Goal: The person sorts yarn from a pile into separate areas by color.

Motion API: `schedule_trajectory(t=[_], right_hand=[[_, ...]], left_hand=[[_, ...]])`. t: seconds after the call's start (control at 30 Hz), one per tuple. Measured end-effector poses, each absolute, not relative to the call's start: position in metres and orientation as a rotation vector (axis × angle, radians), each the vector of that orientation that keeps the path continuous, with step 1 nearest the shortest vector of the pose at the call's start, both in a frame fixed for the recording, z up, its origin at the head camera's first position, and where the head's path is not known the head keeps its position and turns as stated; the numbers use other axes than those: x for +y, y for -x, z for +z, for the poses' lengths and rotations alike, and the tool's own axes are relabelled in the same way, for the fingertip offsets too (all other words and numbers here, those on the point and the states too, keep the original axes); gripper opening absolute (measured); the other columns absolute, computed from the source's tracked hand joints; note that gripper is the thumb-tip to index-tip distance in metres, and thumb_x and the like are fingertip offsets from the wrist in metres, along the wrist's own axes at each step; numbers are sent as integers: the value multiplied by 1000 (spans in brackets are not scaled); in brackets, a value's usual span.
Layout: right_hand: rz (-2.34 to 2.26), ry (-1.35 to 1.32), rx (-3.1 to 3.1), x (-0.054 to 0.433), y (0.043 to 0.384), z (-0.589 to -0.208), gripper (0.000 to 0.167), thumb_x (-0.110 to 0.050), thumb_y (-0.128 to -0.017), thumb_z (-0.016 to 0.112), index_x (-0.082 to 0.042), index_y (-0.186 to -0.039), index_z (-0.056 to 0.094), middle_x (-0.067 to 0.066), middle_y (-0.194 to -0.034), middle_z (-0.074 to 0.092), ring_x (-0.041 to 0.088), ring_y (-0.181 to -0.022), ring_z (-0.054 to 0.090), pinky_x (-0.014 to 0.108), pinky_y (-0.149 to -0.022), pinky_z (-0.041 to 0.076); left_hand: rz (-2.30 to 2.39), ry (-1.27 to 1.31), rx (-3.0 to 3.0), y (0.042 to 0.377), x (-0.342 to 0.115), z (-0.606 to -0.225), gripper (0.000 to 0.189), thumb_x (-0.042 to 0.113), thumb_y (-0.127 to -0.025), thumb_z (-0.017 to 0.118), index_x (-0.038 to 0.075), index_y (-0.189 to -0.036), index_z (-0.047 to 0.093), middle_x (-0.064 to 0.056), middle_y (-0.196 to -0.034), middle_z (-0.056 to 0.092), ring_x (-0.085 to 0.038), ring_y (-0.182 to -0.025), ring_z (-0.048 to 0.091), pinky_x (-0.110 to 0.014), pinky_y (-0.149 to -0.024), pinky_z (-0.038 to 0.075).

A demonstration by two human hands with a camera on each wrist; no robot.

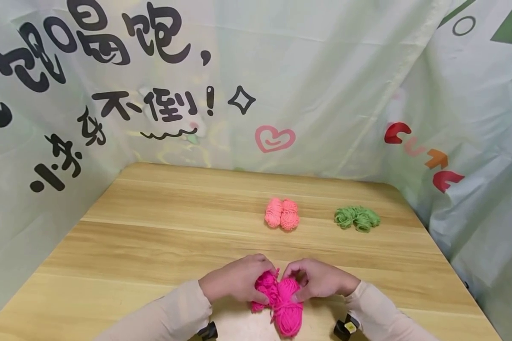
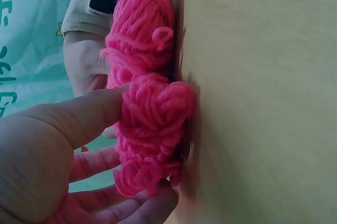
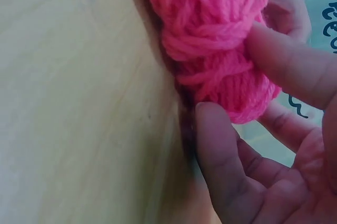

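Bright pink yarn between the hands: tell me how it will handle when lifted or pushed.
The bright pink yarn will probably squash and flop, being soft-looking wound strands. Its tangled bundle by the left hand may snag or loosen, given the stray loops. It seems unlikely to roll far, since its outline is lumpy rather than round.

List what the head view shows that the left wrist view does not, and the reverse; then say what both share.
Only the head view shows the coral yarn and green yarn. Only the left wrist view shows the palm side of the left hand. Both show the left hand and right hand at the magenta yarn on the wooden table.
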State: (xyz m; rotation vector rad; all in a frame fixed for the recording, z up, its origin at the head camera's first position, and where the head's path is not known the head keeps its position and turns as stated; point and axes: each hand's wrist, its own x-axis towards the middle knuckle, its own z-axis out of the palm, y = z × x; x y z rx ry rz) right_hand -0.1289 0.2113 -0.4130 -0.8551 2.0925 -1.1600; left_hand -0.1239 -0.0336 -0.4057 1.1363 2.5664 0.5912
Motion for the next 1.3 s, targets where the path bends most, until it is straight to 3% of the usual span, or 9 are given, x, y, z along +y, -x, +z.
schedule_trajectory(t=[0.23,0.63,1.1,1.3], right_hand=[[-1157,800,2174,208,132,-413,29,-5,-78,76,-12,-104,66,0,-95,63,17,-82,60,30,-69,53],[-1129,784,2308,192,140,-412,25,-9,-80,76,-15,-102,66,-2,-90,61,17,-81,57,31,-71,50],[-1162,751,2344,179,145,-408,25,-9,-80,77,-10,-101,65,1,-88,61,19,-82,57,32,-70,50],[-1139,761,2380,171,148,-411,23,-11,-80,78,-12,-100,65,-2,-90,62,18,-88,59,36,-79,50]], left_hand=[[604,-1083,2602,128,-35,-406,48,33,-74,85,13,-112,63,8,-101,54,-4,-89,50,-18,-75,46],[610,-983,2619,138,-54,-403,44,31,-76,83,12,-109,62,9,-91,51,-5,-82,49,-22,-71,46],[601,-960,2619,140,-78,-397,42,29,-78,81,10,-108,60,7,-93,53,-8,-85,50,-26,-74,47],[611,-948,2603,138,-82,-395,45,27,-77,82,10,-112,60,7,-92,52,-9,-84,50,-25,-72,46]])
